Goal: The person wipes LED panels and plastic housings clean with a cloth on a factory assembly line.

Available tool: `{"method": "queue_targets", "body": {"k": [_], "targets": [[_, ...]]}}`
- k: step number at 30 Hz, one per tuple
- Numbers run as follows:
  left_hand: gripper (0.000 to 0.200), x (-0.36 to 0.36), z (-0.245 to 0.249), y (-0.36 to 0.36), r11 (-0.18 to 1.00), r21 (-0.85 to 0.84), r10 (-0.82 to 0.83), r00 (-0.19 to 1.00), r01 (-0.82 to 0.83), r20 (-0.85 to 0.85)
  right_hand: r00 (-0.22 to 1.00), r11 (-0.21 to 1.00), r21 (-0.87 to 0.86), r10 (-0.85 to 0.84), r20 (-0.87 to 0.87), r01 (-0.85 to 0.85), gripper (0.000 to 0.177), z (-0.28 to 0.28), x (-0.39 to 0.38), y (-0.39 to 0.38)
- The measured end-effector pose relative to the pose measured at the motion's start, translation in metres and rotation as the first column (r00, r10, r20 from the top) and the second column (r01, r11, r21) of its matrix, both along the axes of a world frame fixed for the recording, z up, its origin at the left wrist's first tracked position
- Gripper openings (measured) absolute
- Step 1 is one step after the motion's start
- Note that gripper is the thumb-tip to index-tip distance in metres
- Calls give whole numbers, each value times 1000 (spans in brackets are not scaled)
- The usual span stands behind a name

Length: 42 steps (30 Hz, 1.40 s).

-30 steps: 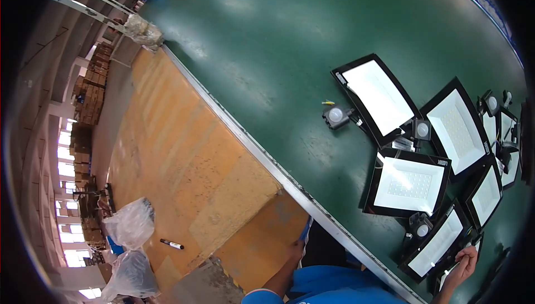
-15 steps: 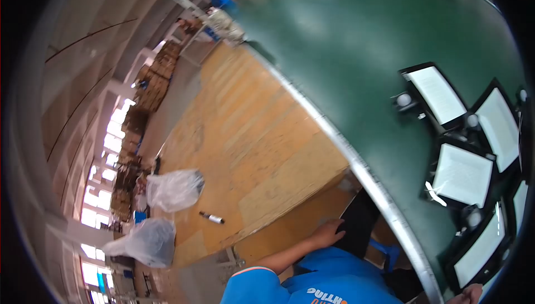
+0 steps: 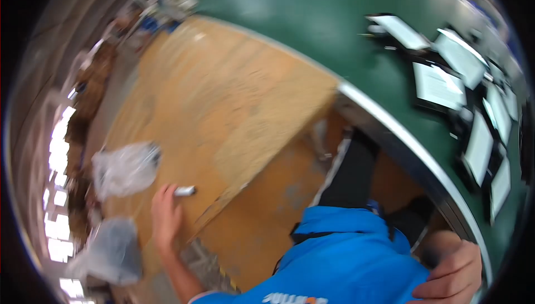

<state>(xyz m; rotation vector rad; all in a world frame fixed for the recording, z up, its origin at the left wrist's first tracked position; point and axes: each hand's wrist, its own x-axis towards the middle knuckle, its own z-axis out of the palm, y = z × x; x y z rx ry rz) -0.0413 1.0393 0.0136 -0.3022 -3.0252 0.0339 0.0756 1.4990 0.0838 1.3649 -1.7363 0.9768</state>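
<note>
My left hand [image 3: 166,212] is at the wooden table, its fingers closed at one end of a marker [image 3: 185,191]. The marker's pale end sticks out to the right of the fingers; the rest is hidden. Low at the right, my right hand [image 3: 454,273] has curled fingers beside the edge of the green work surface. A dark blurred shape is by its thumb side, and I cannot make out what is inside the fingers.
The wooden table [image 3: 239,86] carries a clear plastic bag [image 3: 127,169]; another filled bag [image 3: 115,251] is nearer me. On the green surface [image 3: 312,25] lie several black-framed units with white panels [image 3: 439,85]. A metal edge [image 3: 401,123] borders it.
My left hand has moved from my lap out to the left, onto the marker. My right hand shows more fully. The view has turned and shifted.
</note>
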Motion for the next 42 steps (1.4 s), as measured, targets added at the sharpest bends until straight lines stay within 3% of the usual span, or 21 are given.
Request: {"method": "queue_targets", "body": {"k": [2,5,8,10,11,14,16,17,18,21,24,28,29,31,33,34,35,37,39,40,42], "targets": [[46,-18,-50,-58,999,-33,-36,997,34,-65,996,994,-67,81,-48,-85,16,3,10,5],[36,-36,-53,-54,995,89,58,989,-46,-136,964,993,-61,-86,253,104,12,-27,35,17],[29,-64,-43,3,928,204,-251,929,310,-271,747,922,89,-359,560,376,22,-57,10,2],[25,-60,-12,91,723,659,-229,972,208,-55,478,908,136,-330,814,396,47,-89,-11,-6],[25,-59,-7,121,604,780,-301,953,166,30,478,902,140,-342,809,409,47,-99,-18,-11],[39,-46,13,237,313,543,-871,464,779,-162,373,898,-12,-170,912,441,64,-104,-29,-14],[53,-30,36,301,509,536,-861,393,674,323,288,848,-239,108,951,473,68,-89,-32,-8],[54,-31,26,317,371,623,-927,316,688,203,326,842,-198,27,945,503,55,-95,-36,2],[56,-37,12,332,224,688,-968,239,690,75,225,760,-372,296,928,533,41,-93,-33,9],[58,-49,-6,359,110,654,-961,249,749,-124,320,655,-402,248,914,640,36,-90,-30,25],[59,-53,-5,377,176,705,-965,261,687,-13,289,641,-446,341,894,624,26,-84,-32,38],[46,-61,-9,378,-21,923,-999,31,385,-36,279,704,-459,365,888,542,23,-73,-26,52],[46,-56,-9,374,-20,922,-999,31,386,-35,279,703,-460,366,888,542,23,-74,-21,53],[40,-47,-2,361,187,982,-982,19,14,187,444,676,-468,226,867,570,21,-75,-7,58],[36,-59,1,339,149,912,-985,29,-383,173,780,64,-942,544,309,328,24,-84,35,103],[33,-65,5,328,61,913,-973,181,-404,145,925,167,-936,176,337,310,26,-78,55,119],[30,-75,8,319,-25,911,-938,325,-412,121,898,308,-847,-76,432,434,27,-72,77,125],[24,-108,4,293,17,991,-578,808,-133,118,777,283,-726,-288,559,627,27,-72,111,120],[26,-174,-32,231,663,613,-368,900,429,-232,508,65,-572,-549,664,818,25,-86,127,129],[27,-194,-49,199,791,468,-328,919,394,-220,296,-112,-475,-653,697,873,26,-91,131,139],[26,-202,-70,154,942,228,-213,965,244,-154,328,-288,-537,-541,774,793,24,-102,145,161]]}}
